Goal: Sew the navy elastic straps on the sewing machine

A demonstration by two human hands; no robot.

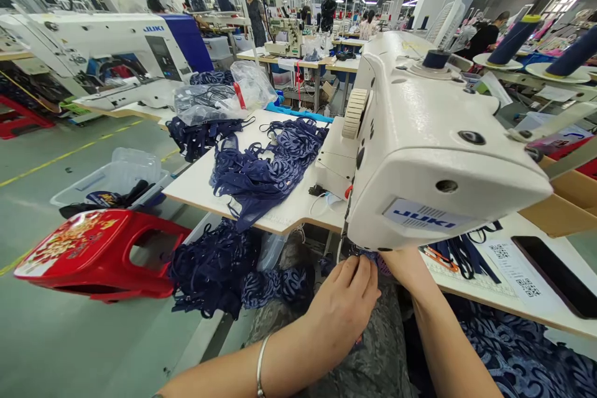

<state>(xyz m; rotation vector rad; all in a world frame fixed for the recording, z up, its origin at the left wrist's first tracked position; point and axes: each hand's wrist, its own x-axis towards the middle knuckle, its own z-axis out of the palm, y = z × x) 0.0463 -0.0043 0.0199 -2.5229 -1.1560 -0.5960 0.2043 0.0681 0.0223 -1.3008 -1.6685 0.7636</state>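
A white JUKI sewing machine (443,137) stands before me, its head jutting towards me. My left hand (347,295), with a silver bangle at the wrist, is closed just under the machine's front end, fingertips pinched on navy fabric (328,265). Only a little of that fabric shows. My right hand (398,261) reaches under the machine head from the right; the head and my left hand hide its fingers. Navy patterned cloth (280,286) hangs left of my left hand, beside a heap of navy straps (212,267) below the table edge.
Navy lace garments (270,165) lie on the white table (193,183). A red stool (100,255) and a clear plastic bin (153,168) are at left. Orange snips (441,258), dark straps (471,255) and a phone (555,273) lie at right. Other people work farther back.
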